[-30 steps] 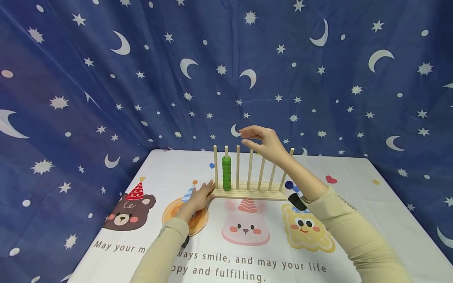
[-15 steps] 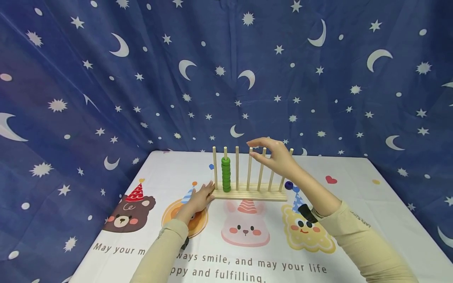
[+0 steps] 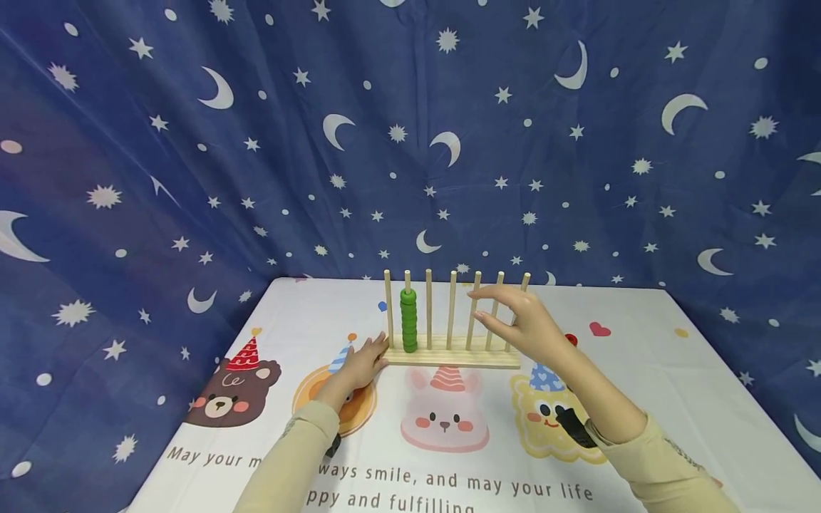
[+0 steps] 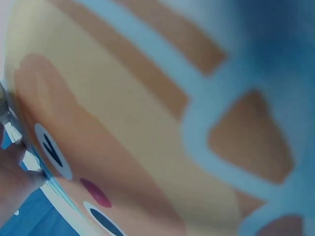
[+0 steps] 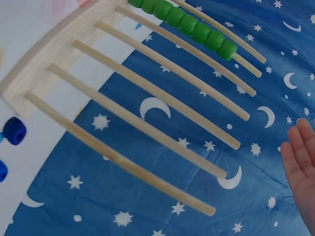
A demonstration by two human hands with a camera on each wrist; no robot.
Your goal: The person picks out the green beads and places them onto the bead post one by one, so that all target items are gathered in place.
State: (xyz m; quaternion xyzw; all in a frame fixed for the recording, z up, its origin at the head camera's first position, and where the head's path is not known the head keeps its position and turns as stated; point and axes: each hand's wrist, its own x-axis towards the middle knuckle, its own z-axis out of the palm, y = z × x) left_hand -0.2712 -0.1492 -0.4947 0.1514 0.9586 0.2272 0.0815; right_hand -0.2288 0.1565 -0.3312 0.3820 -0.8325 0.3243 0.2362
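A wooden peg rack (image 3: pixel 449 358) with several upright pegs stands on the table. A stack of green beads (image 3: pixel 408 320) fills most of its second peg from the left; the other pegs are bare. My left hand (image 3: pixel 362 365) rests at the rack's left end, fingertips right at the base. In the left wrist view its fingers (image 4: pixel 17 182) show only at the left edge. Over the right-hand pegs hovers my right hand (image 3: pixel 522 320), thumb and fingers apart with nothing between them. The right wrist view shows its fingers (image 5: pixel 301 152) at the right edge, away from the pegs.
Blue beads (image 5: pixel 15 131) lie on the table by the rack's right end. A red bead (image 3: pixel 571 340) peeks out behind my right forearm. The tablecloth (image 3: pixel 648 370) carries printed animals and lettering. A blue starry curtain (image 3: pixel 359 164) hangs behind.
My right hand has moved right and down from above the middle pegs. Its forearm now covers the dark blue bead, and a red bead shows. The left hand stays at the rack's end.
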